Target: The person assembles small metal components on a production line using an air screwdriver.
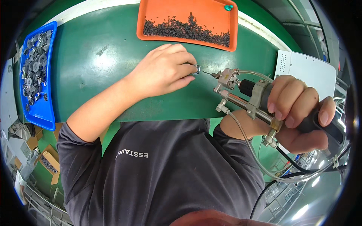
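My left hand (166, 71) rests over the green table with its fingers closed. It pinches a small shiny metal part (197, 69), most of which is hidden by the fingers. My right hand (301, 107) is wrapped around the black body of a powered screwdriver (260, 96) with metal fittings and air hoses. The screwdriver lies level, its thin bit (207, 72) pointing left at the metal part. A narrow gap shows between the bit's tip and the part.
Beyond my hands an orange tray (188, 45) holds many small black screws (184, 31) and a green piece (228, 7). On the left, a blue tray (41, 118) carries grey wheels with metal brackets (36, 67). A white box (307, 69) stands at the right; hoses (245, 132) trail from the screwdriver.
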Demonstrator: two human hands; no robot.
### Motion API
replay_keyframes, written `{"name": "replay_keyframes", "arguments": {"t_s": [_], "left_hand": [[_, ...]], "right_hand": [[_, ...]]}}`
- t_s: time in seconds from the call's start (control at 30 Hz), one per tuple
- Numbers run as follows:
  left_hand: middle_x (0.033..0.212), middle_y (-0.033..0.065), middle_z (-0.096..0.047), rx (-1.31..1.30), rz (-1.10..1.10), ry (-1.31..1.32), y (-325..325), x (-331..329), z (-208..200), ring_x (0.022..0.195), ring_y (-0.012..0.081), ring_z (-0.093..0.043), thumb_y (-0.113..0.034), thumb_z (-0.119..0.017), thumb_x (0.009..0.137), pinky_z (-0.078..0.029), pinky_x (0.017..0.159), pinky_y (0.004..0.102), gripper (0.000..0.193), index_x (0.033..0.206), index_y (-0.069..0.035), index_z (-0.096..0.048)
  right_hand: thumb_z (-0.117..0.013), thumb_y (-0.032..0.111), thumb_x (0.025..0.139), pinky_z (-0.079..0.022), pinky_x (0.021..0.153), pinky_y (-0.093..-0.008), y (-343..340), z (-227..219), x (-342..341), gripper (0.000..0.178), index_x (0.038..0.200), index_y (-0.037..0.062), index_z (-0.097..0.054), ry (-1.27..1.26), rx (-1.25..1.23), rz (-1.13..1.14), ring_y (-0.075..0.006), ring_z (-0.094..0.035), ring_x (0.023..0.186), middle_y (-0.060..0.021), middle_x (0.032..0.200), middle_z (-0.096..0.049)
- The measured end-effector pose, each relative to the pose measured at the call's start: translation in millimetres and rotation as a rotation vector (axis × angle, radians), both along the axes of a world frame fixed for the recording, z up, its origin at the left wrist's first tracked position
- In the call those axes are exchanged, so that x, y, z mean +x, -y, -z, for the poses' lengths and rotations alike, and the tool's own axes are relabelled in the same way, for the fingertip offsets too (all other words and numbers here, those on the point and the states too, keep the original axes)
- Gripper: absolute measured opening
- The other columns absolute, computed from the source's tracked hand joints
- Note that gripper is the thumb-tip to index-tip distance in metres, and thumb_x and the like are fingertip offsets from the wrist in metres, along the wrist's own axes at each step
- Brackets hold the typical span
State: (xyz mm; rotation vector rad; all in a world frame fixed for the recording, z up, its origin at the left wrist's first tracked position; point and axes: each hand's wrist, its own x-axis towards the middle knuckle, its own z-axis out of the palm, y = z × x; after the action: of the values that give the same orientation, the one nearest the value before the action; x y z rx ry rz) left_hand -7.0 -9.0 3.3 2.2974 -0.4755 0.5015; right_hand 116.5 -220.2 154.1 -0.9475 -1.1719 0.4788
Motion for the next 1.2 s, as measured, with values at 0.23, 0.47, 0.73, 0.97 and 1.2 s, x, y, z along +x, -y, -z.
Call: {"name": "replay_keyframes", "arguments": {"t_s": [0.23, 0.47, 0.73, 0.97, 1.2], "left_hand": [[0.107, 0.0012, -0.068, -0.081, 0.0, 0.02, -0.3, -2.8, -3.7, 0.096, 0.0245, -0.064, -0.013, -0.082, 0.076, -0.052, 0.083, 0.0389, 0.02, 0.093, -0.007, -0.076], [0.107, 0.001, -0.068, -0.104, 0.021, 0.021, -0.5, 1.6, -3.8, 0.095, 0.0247, -0.063, -0.013, -0.082, 0.075, -0.052, 0.084, 0.0389, 0.016, 0.087, -0.007, -0.072], [0.109, -0.0006, -0.066, -0.01, -0.014, 0.058, 2.2, 1.9, -4.0, 0.102, 0.0222, -0.061, -0.019, -0.081, 0.077, -0.049, 0.086, 0.0372, 0.017, 0.086, -0.01, -0.069], [0.111, 0.0023, -0.068, -0.068, -0.012, 0.071, -2.5, 2.0, -2.7, 0.101, 0.0269, -0.063, -0.011, -0.083, 0.074, -0.051, 0.085, 0.0395, 0.019, 0.088, -0.008, -0.071], [0.114, 0.0077, -0.07, -0.053, -0.169, 0.248, -21.3, 14.8, -7.7, 0.102, 0.0282, -0.066, 0.0, -0.081, 0.076, -0.054, 0.086, 0.0385, 0.028, 0.103, -0.006, -0.075]], "right_hand": [[-0.07, 0.054, 0.096, -0.047, 0.059, -0.0249, -5.1, 6.5, -5.3, 0.047, 0.119, 0.0142, -0.061, -0.025, 0.092, -0.029, -0.0093, -0.056, 0.06, 0.0036, 0.074, -0.059], [-0.072, 0.054, 0.094, -0.048, 0.058, -0.024, -5.2, 2.5, -7.1, 0.046, 0.116, 0.015, -0.062, -0.022, 0.101, -0.021, -0.009, -0.056, 0.059, 0.0033, 0.073, -0.059], [-0.074, 0.055, 0.093, -0.048, 0.057, -0.0241, -18.2, 6.7, -25.3, 0.045, 0.114, 0.0177, -0.06, -0.004, 0.158, 0.027, -0.0091, -0.057, 0.057, 0.0033, 0.072, -0.061], [-0.074, 0.053, 0.093, -0.046, 0.058, -0.0251, -2.7, 2.2, -10.5, 0.046, 0.115, 0.0151, -0.061, -0.021, 0.12, -0.002, -0.0102, -0.056, 0.06, 0.0027, 0.073, -0.06], [-0.07, 0.052, 0.096, -0.046, 0.064, -0.028, 7.6, 0.7, -8.9, 0.044, 0.116, 0.014, -0.062, 0.001, 0.12, 0.079, -0.0116, -0.056, 0.066, 0.0021, 0.077, -0.059]]}}
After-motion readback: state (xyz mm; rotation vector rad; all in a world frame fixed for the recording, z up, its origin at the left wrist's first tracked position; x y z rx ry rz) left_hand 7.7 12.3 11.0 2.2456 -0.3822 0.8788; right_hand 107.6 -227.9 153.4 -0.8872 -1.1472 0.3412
